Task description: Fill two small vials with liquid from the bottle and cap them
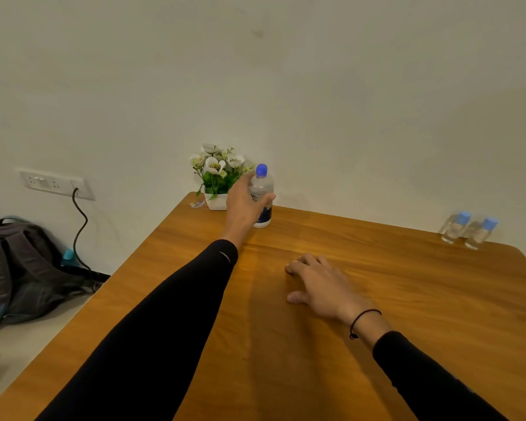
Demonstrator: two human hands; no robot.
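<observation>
At the table's (377, 299) far edge my left hand (243, 205) wraps the capped bottle (263, 192), which stands by the flowers (217, 168); my right hand (319, 284) rests flat, holding nothing. Both vials (468, 229) sit capped, well apart to the right. I judge this the fetching step; next, uncapping.

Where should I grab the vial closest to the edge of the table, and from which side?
Probably by its clear body, below the blue cap, coming in from the right with the right hand. That right vial stands upright and capped, with the other vial tight against its left side, so fingers fit best front and back. The left hand already grips the bottle.
</observation>
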